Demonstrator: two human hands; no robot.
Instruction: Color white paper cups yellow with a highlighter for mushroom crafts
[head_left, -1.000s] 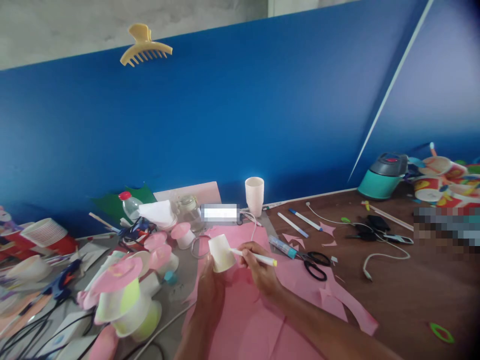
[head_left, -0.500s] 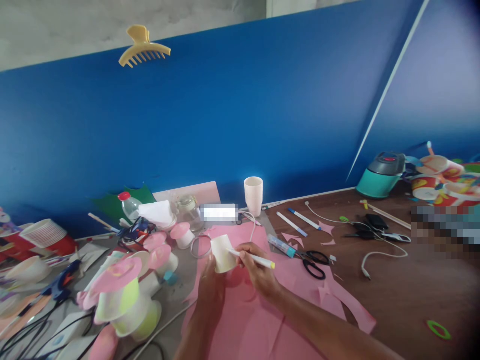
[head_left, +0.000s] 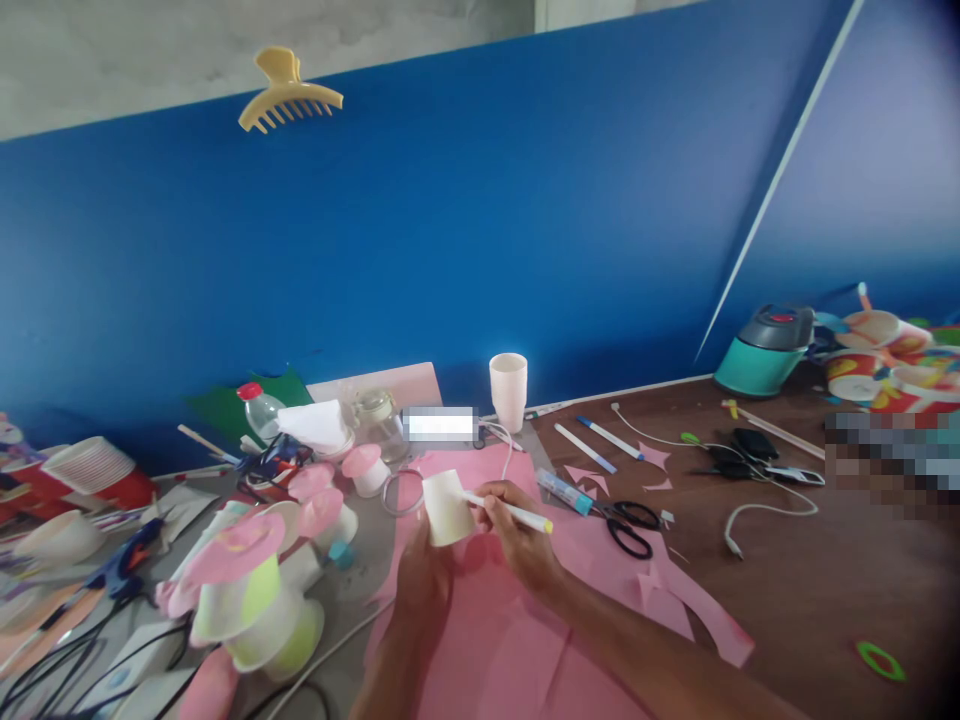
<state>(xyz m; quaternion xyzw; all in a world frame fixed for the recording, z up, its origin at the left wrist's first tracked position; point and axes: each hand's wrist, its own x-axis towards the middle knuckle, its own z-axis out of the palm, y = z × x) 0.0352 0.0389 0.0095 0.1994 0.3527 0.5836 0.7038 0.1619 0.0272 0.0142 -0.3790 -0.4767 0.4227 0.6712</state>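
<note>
From the head view I see the left hand (head_left: 424,580) wrapped around a small white paper cup (head_left: 448,507), held upside down and tilted above the pink paper sheet (head_left: 495,640). My right hand (head_left: 517,535) is pinched shut on a slim white marker (head_left: 510,512) with a yellow end cap, its tip touching the cup's smooth side wall. The sheet is matte and creased, spread over the dark wooden tabletop (head_left: 810,590). Black-handled scissors (head_left: 628,528) lie just beside its right edge, with pink offcuts near them. Another plain cup (head_left: 508,390) stands upright by the blue wall. To the left sits a cup figure with a floppy pink paper top (head_left: 238,575). Compared with half a second ago, the cup has tipped slightly and the marker tip sits a little further right on it; both hands keep their grip
</note>
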